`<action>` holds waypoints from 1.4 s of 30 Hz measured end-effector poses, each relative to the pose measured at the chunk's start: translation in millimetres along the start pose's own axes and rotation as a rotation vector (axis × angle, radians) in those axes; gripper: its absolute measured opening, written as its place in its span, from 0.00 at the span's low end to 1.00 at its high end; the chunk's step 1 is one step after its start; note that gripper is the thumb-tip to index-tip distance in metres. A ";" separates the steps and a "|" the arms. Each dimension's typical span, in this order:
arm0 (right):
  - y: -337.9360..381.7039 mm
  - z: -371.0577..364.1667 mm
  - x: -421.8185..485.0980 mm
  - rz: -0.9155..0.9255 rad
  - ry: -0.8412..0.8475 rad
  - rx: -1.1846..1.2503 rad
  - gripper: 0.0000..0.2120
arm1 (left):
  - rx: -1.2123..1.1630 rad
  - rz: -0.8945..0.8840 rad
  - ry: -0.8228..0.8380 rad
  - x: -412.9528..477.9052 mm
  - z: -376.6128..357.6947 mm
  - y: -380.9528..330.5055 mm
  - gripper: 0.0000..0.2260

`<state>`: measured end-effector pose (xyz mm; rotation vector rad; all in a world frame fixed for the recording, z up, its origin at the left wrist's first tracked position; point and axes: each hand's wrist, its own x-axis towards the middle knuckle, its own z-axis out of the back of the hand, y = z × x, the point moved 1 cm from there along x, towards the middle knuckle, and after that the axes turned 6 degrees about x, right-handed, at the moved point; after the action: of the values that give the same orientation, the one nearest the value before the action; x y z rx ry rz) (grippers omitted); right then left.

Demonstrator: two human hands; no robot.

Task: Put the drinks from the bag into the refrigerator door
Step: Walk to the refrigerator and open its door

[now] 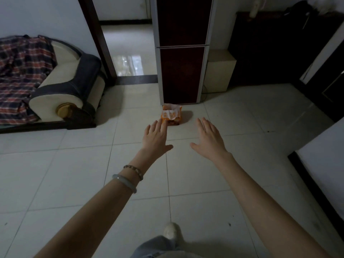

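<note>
An orange and white bag (pixel 171 115) stands on the tiled floor right in front of a tall dark-red refrigerator (pixel 182 51) with silver edges; both its doors are closed. The drinks inside the bag are hidden. My left hand (pixel 156 137) is stretched forward with fingers apart, its fingertips overlapping the bag's lower left in the view, some way short of it. My right hand (pixel 209 139) is also held out flat and empty, to the right of the bag.
A sofa (pixel 70 86) with a plaid blanket (pixel 20 71) stands at the left. A doorway (pixel 128 49) opens left of the refrigerator. A beige box (pixel 217 71) and dark cabinet (pixel 264 49) sit to its right. A white surface (pixel 325 161) juts in at the right.
</note>
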<state>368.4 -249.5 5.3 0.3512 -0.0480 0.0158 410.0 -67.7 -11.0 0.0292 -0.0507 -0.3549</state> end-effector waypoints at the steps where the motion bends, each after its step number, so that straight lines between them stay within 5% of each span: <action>1: -0.9 -0.5 17.1 -0.006 -0.002 -0.006 0.42 | 0.003 0.003 -0.004 16.5 -0.5 4.9 0.45; 42: -135.7 15.0 645.8 0.150 0.089 0.087 0.40 | -0.019 0.124 0.006 630.2 -46.0 104.1 0.43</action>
<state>1015.9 -377.5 4.9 0.4326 0.0143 0.1824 1038.7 -188.6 -25.0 0.0083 -0.0428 -0.2317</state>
